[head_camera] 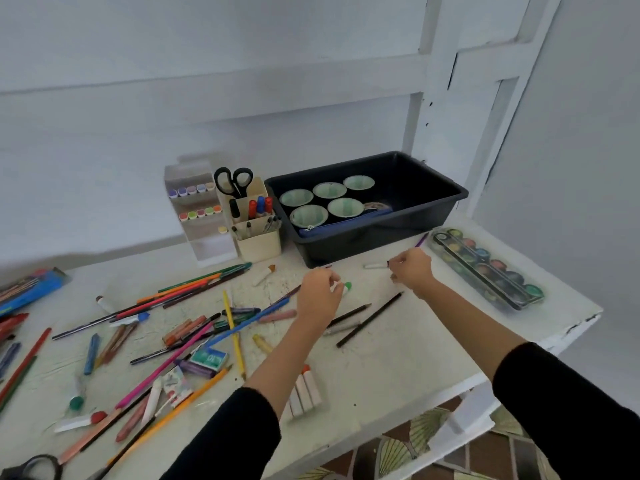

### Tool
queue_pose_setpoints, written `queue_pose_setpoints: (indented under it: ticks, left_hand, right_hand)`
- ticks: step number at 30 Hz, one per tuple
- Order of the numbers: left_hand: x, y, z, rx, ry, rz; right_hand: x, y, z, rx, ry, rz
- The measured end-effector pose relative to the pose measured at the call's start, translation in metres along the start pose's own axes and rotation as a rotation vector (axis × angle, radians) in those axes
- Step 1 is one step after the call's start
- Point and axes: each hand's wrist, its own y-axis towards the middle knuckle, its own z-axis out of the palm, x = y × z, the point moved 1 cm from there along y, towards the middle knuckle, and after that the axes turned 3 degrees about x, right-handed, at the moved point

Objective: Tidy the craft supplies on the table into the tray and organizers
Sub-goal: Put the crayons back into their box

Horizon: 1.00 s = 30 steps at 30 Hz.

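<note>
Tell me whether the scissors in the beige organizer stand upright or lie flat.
Upright: the scissors stand blades-down in the beige organizer, black handles above its rim.

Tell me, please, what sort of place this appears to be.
Probably a home craft corner: a worn white table strewn with coloured pencils, a watercolour set at its right edge, and a desk organizer holding markers and scissors beside a black tray, against a plain white wall.
</note>
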Motion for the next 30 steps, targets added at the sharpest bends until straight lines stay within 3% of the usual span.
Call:
queue_pose_setpoints:
  ticks: [4, 10, 13, 21, 26, 30]
  left_hand:
    - [-0.003, 0.020, 0.019, 0.159, 0.119, -0.033]
    - [-0.004, 0.028, 0.023, 0.199, 0.138, -0.038]
    - [-0.002, 0.024, 0.017, 0.137, 0.033, -0.077]
    - [0.016, -0.010, -0.039, 0.031, -0.307, -0.115]
    - [0.036, -0.048, -0.075, 0.071, -0.585, -0.234]
    - [0.057, -0.087, -0.094, 0.086, -0.621, -0.294]
  right_hand:
    - [0.000, 0.017, 0.004, 0.022, -0.226, -0.173]
    - [-0.006, 0.027, 0.011, 0.093, -0.420, -0.294]
    - [0.000, 0.018, 0.014, 0.129, -0.278, -0.319]
    - [0.036, -0.047, 0.023, 0.277, 0.375, -0.339]
    - [0.061, -0.100, 0.038, 0.513, 0.524, -0.328]
    - [0.071, -0.147, 0.059, 0.573, 0.441, -0.313]
